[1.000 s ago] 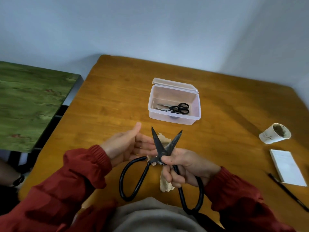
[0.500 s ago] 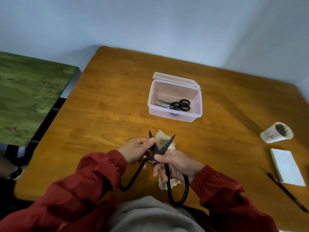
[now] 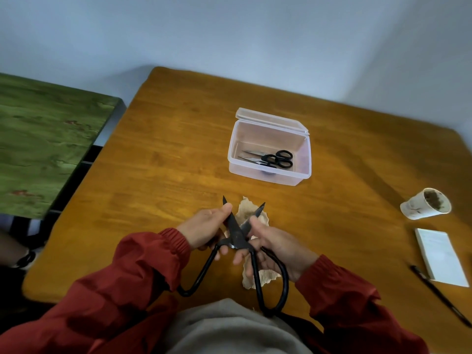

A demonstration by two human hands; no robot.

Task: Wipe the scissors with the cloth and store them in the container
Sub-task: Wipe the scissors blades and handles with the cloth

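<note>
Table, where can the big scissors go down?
Bare wood left of the container, up to the table edge, and between container and cup. Crowded where the scissors and cloth are, and around the notepad and pen.

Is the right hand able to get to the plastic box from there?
Probably yes: the container sits open just past the right hand, with bare table between. That hand grips the big scissors, though.

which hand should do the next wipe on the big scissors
Right, probably. The right hand has the cloth under it by the open blades; the left hand grips one blade of the large scissors, steadying them.
</note>
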